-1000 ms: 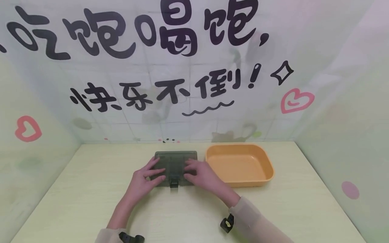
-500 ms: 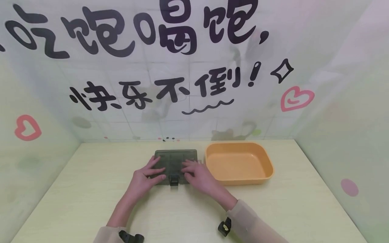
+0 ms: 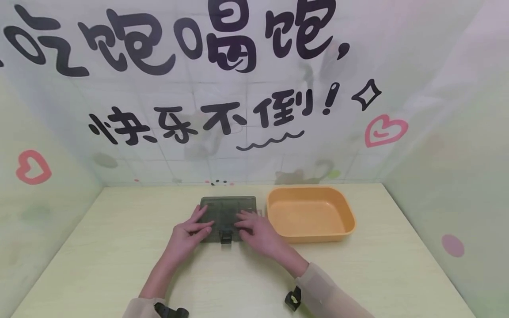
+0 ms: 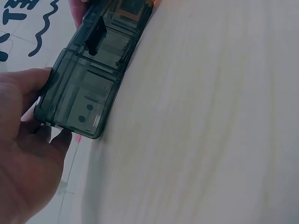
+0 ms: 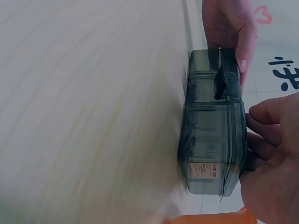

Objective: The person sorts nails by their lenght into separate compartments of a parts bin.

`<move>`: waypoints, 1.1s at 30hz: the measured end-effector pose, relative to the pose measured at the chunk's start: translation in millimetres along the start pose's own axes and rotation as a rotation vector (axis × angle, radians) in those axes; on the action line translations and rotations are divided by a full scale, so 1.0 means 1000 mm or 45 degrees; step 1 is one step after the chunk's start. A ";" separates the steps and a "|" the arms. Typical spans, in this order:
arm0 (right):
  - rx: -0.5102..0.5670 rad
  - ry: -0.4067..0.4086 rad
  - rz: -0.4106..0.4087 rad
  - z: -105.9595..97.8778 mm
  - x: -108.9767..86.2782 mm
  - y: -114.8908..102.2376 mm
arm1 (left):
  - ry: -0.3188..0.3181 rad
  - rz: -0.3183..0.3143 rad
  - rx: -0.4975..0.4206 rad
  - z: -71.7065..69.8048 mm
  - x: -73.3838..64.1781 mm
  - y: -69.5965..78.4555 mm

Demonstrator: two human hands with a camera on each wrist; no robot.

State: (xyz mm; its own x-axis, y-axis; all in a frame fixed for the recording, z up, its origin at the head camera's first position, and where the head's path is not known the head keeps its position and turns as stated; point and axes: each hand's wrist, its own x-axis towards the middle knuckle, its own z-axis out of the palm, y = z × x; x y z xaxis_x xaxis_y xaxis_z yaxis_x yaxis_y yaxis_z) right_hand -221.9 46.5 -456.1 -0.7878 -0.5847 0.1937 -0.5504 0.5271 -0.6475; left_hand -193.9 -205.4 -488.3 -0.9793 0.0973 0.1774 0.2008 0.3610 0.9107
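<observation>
A dark translucent plastic storage box (image 3: 228,211) lies on the table with its lid down. Its black latch (image 3: 226,237) sits at the middle of the front edge, standing out from the wall. My left hand (image 3: 185,237) holds the box's left end, thumb on the lid and fingers at the end wall, as the left wrist view shows. On the right part of the lid, my right hand (image 3: 260,232) rests its bent fingertips. Through the box wall (image 5: 205,116) in the right wrist view, small dark items show, with a printed label (image 5: 204,170) near the right end.
An orange tray (image 3: 310,216) with raised sides stands just right of the box, close to my right hand. The pale wooden table (image 3: 119,247) ends at a printed back wall (image 3: 222,97), with side walls left and right.
My right hand has shifted slightly left across the lid, its fingertips now nearer the latch. My left hand and the box hold nearly the same place.
</observation>
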 end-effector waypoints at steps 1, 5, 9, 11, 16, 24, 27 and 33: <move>-0.007 -0.009 0.004 0.000 0.001 -0.001 | 0.000 0.001 0.003 -0.001 0.000 0.000; -0.050 -0.058 0.024 -0.001 0.001 -0.003 | -0.004 0.014 0.008 -0.004 0.000 0.002; -0.103 -0.107 0.040 -0.002 0.001 -0.006 | -0.002 0.024 -0.002 -0.004 0.001 0.001; -0.149 -0.125 0.045 -0.001 0.000 -0.007 | -0.009 0.024 -0.003 -0.004 0.001 0.000; -0.252 -0.129 0.032 0.005 0.001 -0.008 | -0.012 0.030 0.017 -0.004 0.001 -0.001; -0.295 -0.120 0.035 0.011 0.003 -0.007 | -0.012 0.023 0.034 -0.003 0.001 -0.003; -0.285 -0.129 0.028 0.012 0.004 -0.006 | -0.010 0.018 0.033 -0.002 0.000 -0.003; -0.298 -0.160 -0.027 0.011 0.007 -0.006 | -0.007 0.008 0.035 -0.004 0.000 -0.001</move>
State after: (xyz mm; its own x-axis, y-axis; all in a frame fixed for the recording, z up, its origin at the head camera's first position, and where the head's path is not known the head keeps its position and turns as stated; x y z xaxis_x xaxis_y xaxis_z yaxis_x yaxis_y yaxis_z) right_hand -221.0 32.2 -459.3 -0.7428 -0.6616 0.1031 -0.6271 0.6334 -0.4534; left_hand -194.6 -209.0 -487.4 -0.9778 0.1045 0.1814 0.2080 0.3858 0.8988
